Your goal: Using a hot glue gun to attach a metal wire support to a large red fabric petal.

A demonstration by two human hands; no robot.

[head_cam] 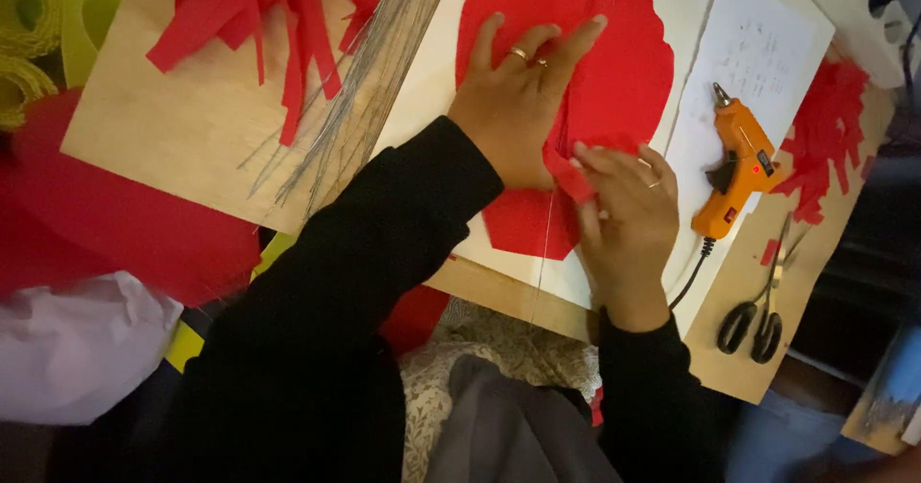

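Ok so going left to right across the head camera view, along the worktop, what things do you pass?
Yellow-green ribbon rolls → red paper strips → bundle of thin wires → left hand → right hand → orange glue gun → black-handled scissors → red paper scraps.
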